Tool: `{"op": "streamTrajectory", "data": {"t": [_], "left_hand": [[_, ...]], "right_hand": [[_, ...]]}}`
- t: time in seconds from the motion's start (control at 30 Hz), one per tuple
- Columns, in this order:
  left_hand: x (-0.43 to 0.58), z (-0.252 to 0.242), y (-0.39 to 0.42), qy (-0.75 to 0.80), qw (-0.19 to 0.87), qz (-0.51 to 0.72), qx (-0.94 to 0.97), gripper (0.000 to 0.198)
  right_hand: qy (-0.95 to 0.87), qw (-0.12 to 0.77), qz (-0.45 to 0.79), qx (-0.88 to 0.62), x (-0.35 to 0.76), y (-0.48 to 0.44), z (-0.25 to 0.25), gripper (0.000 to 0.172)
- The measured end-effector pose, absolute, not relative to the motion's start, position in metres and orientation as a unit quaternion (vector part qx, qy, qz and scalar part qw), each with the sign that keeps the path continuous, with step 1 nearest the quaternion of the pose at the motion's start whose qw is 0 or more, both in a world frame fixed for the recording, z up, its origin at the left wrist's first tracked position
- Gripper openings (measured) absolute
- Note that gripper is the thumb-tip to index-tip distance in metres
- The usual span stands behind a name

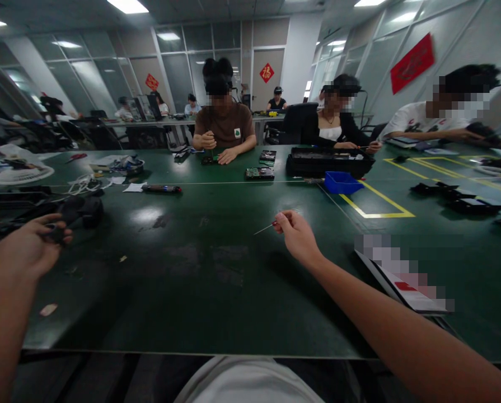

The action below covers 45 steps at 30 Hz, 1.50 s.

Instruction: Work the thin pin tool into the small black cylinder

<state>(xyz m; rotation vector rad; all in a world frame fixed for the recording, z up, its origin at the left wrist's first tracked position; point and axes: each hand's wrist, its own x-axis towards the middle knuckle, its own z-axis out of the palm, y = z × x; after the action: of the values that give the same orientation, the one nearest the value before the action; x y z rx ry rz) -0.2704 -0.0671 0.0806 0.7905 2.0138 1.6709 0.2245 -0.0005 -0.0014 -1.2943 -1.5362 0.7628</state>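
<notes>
My right hand (298, 235) is closed on the red handle of a thin screwdriver (265, 228), over the middle of the green table (170, 302). The metal shaft points left and slightly down. At the far left, my left hand (29, 246) has its fingers curled round a small dark object (56, 234), whose shape is hard to make out. Just beyond that hand lies a bulky black item (82, 210) among other dark things.
A blue bin (342, 182) stands by a long black case (329, 162). Circuit boards (259, 173) lie before a person seated opposite. A booklet (401, 280) is beside my right forearm. A dark pen-like tool (162, 189) lies left of centre.
</notes>
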Motion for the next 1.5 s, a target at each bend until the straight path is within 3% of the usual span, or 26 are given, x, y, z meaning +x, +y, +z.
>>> {"op": "streamTrajectory", "data": {"t": [0.3,0.57,0.9,1.07,1.13,1.3,1.5], "left_hand": [[-0.147,0.086,-0.029,0.553,0.440,0.616,0.347,0.029],[-0.048,0.075,-0.003,0.509,0.513,0.517,0.459,0.049],[0.029,0.013,-0.015,0.540,0.413,0.318,0.661,0.051],[0.023,-0.009,-0.012,0.535,0.305,0.291,0.732,0.073],[0.018,-0.014,-0.008,0.533,0.280,0.304,0.738,0.068],[0.011,-0.015,-0.002,0.511,0.250,0.337,0.750,0.032],[0.011,-0.009,-0.005,0.477,0.237,0.354,0.769,0.038]], "right_hand": [[-0.634,0.473,0.308,-0.529,0.223,-0.004,0.000,0.030],[-0.627,0.483,0.323,-0.518,0.223,-0.001,-0.004,0.032],[-0.628,0.484,0.317,-0.520,0.221,-0.003,-0.002,0.025],[-0.639,0.465,0.291,-0.539,0.221,-0.006,0.003,0.033],[-0.634,0.485,0.296,-0.524,0.221,-0.008,0.005,0.032],[-0.615,0.544,0.350,-0.450,0.221,-0.010,0.004,0.025],[-0.622,0.541,0.351,-0.444,0.219,-0.008,0.001,0.025]]}}
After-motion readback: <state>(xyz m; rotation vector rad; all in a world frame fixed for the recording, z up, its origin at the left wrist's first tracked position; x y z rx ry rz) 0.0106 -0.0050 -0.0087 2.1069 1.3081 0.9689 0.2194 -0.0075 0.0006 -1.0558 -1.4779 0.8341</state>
